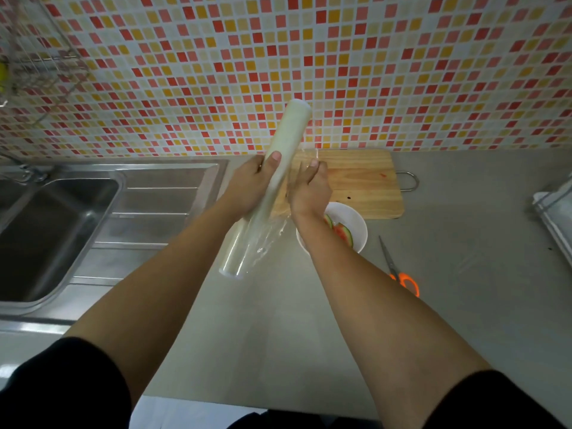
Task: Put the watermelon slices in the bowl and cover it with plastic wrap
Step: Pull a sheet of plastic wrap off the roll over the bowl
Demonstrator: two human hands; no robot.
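A long roll of plastic wrap [280, 156] is held up over the counter, tilted with its far end toward the tiled wall. My left hand [247, 184] grips the roll around its middle. My right hand [309, 188] pinches the loose clear film [272, 236] that hangs off the roll's right side. Below my right forearm stands a white bowl [356, 221] with watermelon slices [342, 232] in it, red flesh and green rind showing. My arm hides part of the bowl.
A wooden cutting board [365, 184] lies behind the bowl against the wall. Orange-handled scissors [399, 270] lie on the grey counter to the right. A steel sink [46, 230] with drainboard is at the left. A white object [554, 212] sits at the right edge.
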